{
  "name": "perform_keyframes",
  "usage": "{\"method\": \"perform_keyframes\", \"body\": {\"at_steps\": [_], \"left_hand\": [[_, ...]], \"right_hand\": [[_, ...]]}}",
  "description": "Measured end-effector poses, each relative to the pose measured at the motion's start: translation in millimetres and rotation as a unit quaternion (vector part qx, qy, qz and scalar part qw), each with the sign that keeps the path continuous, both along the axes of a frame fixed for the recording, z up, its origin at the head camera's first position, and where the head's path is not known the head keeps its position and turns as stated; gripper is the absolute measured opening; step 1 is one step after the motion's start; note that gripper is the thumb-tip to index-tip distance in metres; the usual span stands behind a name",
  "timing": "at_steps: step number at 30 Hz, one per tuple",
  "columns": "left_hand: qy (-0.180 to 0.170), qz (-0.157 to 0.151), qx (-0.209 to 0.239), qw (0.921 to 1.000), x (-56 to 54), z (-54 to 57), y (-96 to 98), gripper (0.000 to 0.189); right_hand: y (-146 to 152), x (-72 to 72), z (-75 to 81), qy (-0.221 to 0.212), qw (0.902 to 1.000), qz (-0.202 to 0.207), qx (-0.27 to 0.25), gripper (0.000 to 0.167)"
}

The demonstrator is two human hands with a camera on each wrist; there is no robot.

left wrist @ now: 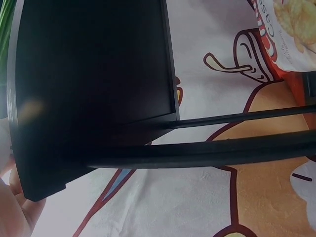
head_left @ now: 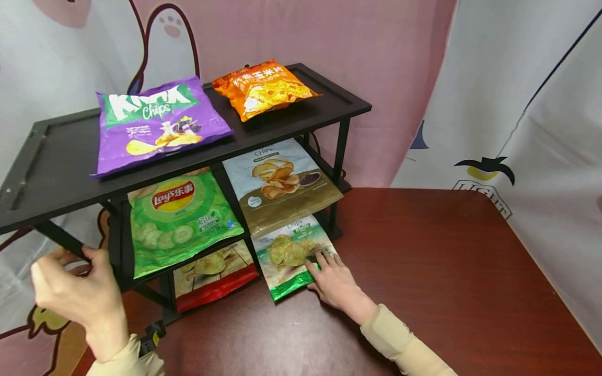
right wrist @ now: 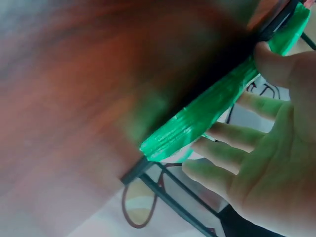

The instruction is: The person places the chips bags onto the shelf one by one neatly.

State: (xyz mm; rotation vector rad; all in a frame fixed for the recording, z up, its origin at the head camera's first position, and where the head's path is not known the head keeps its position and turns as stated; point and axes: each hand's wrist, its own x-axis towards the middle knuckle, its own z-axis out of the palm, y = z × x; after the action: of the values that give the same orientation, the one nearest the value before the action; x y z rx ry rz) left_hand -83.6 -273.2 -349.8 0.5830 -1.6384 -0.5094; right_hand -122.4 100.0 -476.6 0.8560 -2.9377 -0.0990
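Note:
At the left end of a black tiered shelf rack (head_left: 28, 172), my left hand (head_left: 82, 292) grips the frame with curled fingers. In the left wrist view its fingers (left wrist: 32, 212) show at a corner of a dark panel. My right hand (head_left: 336, 282) rests with fairly straight fingers on a green-and-white chips bag (head_left: 287, 256) at the rack's lower right. That bag's front end sticks out over the table. In the right wrist view the thumb lies near the bag's green edge (right wrist: 197, 118), apart from the other fingers.
A purple chips bag (head_left: 160, 125) and an orange bag (head_left: 263, 89) lie on the top tier. Below are a green Lay's bag (head_left: 181, 219), a blue-and-brown chips bag (head_left: 282, 183) and a red-edged bag (head_left: 211, 277). The brown table (head_left: 437, 271) extends rightward to a printed curtain (head_left: 385, 78).

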Motion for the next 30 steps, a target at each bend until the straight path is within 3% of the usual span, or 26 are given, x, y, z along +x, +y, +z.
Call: {"method": "perform_keyframes", "body": {"at_steps": [6, 9, 12, 15, 22, 30], "left_hand": [[0.0, 0.004, 0.003, 1.0, 0.5, 0.0, -0.6, 0.023], [0.0, 0.003, 0.011, 0.9999, 0.5, -1.0, -1.2, 0.012], [0.0, 0.001, 0.016, 0.9999, 0.4, -1.6, -1.7, 0.004], [0.001, 0.0, 0.011, 0.9999, 0.5, -1.7, -1.9, 0.017], [0.003, -0.003, 0.009, 0.9999, 0.6, -0.8, -1.5, 0.018], [0.007, -0.007, 0.001, 1.0, -0.5, 0.7, -0.4, 0.026]], "right_hand": [[-3, -10.1, -5.5, 0.007, 0.9998, -0.01, -0.014, 0.051], [-7, -18.7, -7.1, 0.006, 0.9994, -0.009, -0.034, 0.05], [-12, -27.3, -6.5, -0.02, 0.9987, -0.017, -0.044, 0.05], [-17, -35.2, -4.4, -0.05, 0.9971, -0.025, -0.052, 0.051], [-24, -52.2, -3.2, -0.101, 0.992, -0.035, -0.068, 0.053], [-26, -61.9, -0.3, -0.162, 0.9823, -0.063, -0.068, 0.058]]}}
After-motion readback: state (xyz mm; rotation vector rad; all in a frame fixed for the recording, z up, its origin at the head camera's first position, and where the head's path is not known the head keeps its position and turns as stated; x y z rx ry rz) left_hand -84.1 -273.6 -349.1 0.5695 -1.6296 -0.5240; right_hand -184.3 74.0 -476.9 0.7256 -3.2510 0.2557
